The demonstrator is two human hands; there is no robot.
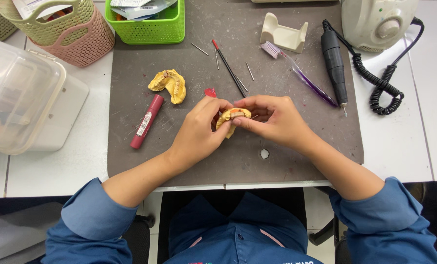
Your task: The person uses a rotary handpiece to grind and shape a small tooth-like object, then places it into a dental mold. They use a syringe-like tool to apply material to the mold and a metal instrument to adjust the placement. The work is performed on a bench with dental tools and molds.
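Both hands meet over the middle of a dark grey mat [287, 166]. My left hand [199, 131] and my right hand [273, 120] together grip a small yellow dental cast [232, 116] with an orange-pink patch on top. A red-tipped piece [210, 92] pokes out just above my left hand's fingers; what it belongs to is hidden. A second yellow dental cast [169, 84] lies on the mat to the left, apart from both hands.
A dark red tube [147, 121] lies left of my hands. Thin metal tools [228, 68], a purple toothbrush [301, 73], a black handpiece [335, 63] with coiled cable [382, 85], a beige holder [283, 34] and motor unit [377, 22] sit behind. Baskets [147, 22] and a plastic box [23, 93] stand left.
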